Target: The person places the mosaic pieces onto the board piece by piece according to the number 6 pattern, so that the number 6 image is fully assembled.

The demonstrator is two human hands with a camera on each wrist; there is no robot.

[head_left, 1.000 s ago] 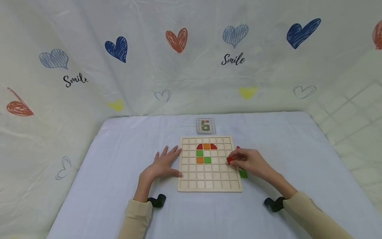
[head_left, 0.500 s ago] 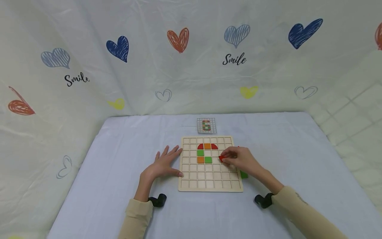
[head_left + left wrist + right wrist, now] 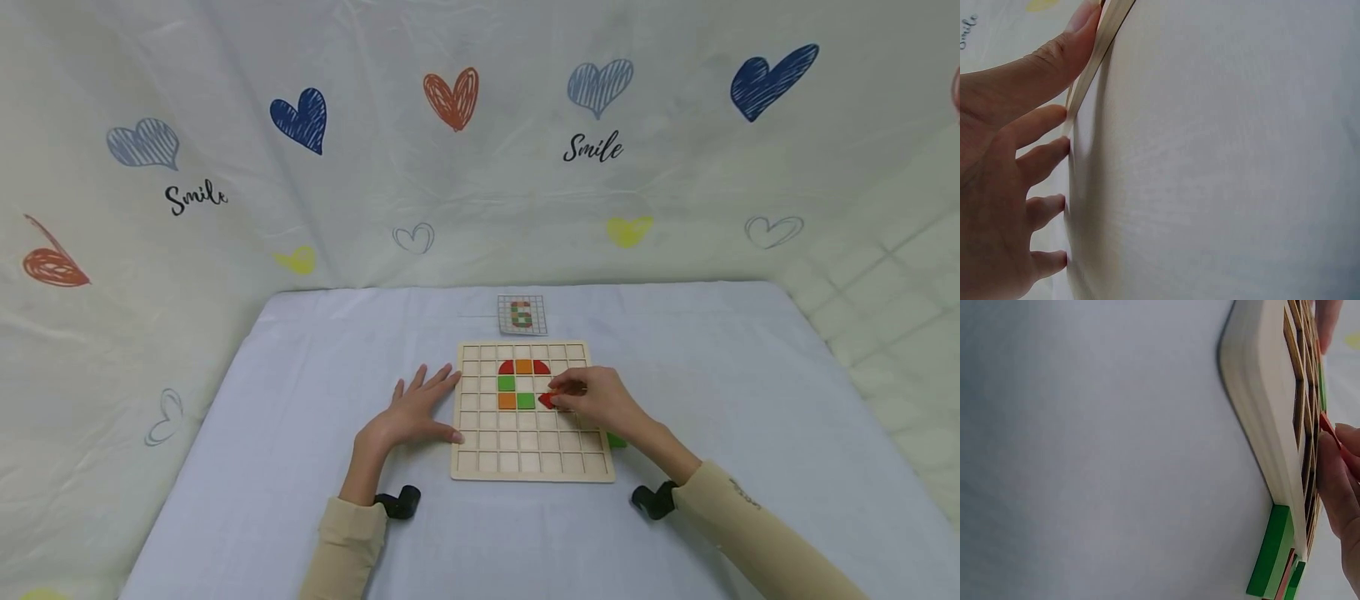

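My right hand (image 3: 600,400) pinches a small red tile (image 3: 546,401) between thumb and fingers, low over the wooden grid board (image 3: 528,463). The tile is just right of a green tile (image 3: 526,401); its exact shape is partly hidden by the fingers. In the right wrist view the red tile (image 3: 1329,427) is tilted at the board's surface. My left hand (image 3: 411,416) lies with fingers spread, its thumb and index fingertip touching the board's left edge. Set in the board are two red rounded tiles, orange tiles (image 3: 507,401) and another green tile (image 3: 507,383).
Behind the board lies a small card (image 3: 522,315) printed with a coloured grid pattern. Loose green pieces (image 3: 1270,550) and a red one sit against the board's right side, partly hidden by my right arm. A white cloth (image 3: 337,333) covers the table.
My right hand has moved left across the board with the red tile, from the board's right edge to beside the green tile. The left hand keeps its place at the board.
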